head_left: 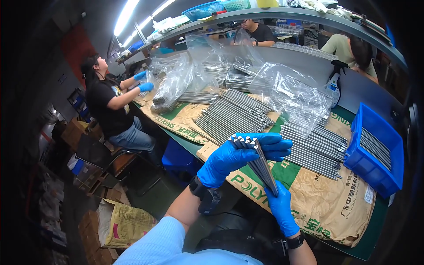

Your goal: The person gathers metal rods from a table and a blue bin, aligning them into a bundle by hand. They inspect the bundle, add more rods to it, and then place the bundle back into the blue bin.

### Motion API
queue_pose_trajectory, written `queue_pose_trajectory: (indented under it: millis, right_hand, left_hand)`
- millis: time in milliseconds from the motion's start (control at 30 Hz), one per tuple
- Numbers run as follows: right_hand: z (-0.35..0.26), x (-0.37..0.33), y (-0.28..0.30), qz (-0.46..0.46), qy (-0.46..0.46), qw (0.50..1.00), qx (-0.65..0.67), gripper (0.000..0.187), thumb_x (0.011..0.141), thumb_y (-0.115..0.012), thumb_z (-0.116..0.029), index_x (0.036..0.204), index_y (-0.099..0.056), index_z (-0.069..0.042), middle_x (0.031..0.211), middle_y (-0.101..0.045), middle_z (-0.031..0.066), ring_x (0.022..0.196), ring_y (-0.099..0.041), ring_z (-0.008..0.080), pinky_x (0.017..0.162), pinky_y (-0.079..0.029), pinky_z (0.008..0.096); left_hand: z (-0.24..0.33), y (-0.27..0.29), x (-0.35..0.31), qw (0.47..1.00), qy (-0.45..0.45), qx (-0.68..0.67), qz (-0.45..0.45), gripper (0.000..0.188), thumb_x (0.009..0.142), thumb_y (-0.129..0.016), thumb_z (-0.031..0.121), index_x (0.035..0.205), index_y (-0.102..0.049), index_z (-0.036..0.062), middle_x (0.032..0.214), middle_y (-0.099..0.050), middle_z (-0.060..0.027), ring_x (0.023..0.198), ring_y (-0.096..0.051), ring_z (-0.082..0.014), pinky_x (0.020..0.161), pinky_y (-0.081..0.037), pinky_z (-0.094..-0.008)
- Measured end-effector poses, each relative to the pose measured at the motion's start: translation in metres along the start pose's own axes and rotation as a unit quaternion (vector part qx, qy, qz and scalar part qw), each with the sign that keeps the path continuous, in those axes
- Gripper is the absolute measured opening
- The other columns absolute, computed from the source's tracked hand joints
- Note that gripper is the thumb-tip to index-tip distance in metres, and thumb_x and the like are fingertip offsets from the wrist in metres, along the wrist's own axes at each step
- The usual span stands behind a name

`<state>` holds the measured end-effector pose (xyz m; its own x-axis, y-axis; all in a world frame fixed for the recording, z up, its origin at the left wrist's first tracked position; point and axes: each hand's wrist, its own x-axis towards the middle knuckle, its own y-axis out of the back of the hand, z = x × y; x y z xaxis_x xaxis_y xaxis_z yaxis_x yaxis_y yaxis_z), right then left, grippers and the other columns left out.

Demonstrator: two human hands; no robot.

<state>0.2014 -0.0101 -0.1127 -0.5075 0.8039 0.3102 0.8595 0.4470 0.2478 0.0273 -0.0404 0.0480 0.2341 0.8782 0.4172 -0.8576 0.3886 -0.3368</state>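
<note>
Fingers (277, 144) of the left hand (225, 161), gloved in blue, are extended and close together, with the thumb parted from them; the upper end of a bundle of slender metal rods (263, 172) lies in the gap, pale tips toward 11 o'clock. How firmly this hand presses cannot be told. At 5 o'clock from the bundle's middle, the right hand (282, 210), likewise gloved, is closed around the lower end, its fingers partly out of sight. The bundle slants over the near side of the table (380, 216). Loose rods (232, 115) lie in rows on brown paper sacks (340, 207) at 11 and 2 o'clock. Near 3 o'clock stands a blue plastic bin (375, 179) containing more rods; toward 1 o'clock, a clear plastic bag (289, 90).
</note>
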Motion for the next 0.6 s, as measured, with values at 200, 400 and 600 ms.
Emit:
queue_pose_trajectory:
  millis: [200,400,600]
  right_hand:
    - [-0.004,0.001,-0.005,0.0,-0.016,1.0,0.007,0.022,0.08,-0.063,-0.007,0.101,-0.058,-0.001,0.081,-0.063,0.0149,0.07,-0.063,0.0244,0.061,-0.048,0.032]
    - [-0.001,-0.004,0.014,-0.014,-0.107,0.993,0.054,0.024,0.08,-0.062,-0.005,0.104,-0.057,0.0,0.082,-0.063,0.0161,0.07,-0.064,0.0246,0.061,-0.049,0.0323]
    - [0.0,0.004,0.002,-0.022,-0.071,0.993,0.088,0.037,0.077,-0.068,-0.016,0.108,-0.055,-0.002,0.089,-0.062,0.0175,0.079,-0.064,0.0278,0.066,-0.05,0.0356]
  left_hand:
    - [0.003,0.003,0.008,0.999,0.025,-0.01,-0.027,0.061,0.084,-0.062,0.021,0.133,-0.035,-0.0033,0.131,-0.04,-0.0274,0.12,-0.043,-0.0409,0.101,-0.035,-0.0506]
    - [-0.005,-0.009,0.021,0.994,0.097,0.046,0.006,0.065,0.077,-0.064,0.014,0.132,-0.036,-0.0042,0.11,-0.057,-0.0197,0.103,-0.055,-0.0281,0.091,-0.043,-0.039]
    - [-0.016,-0.028,0.013,0.993,0.021,0.087,0.074,0.053,0.063,-0.07,0.012,0.111,-0.053,-0.0033,0.066,-0.056,-0.0098,0.061,-0.054,-0.018,0.063,-0.045,-0.0292]
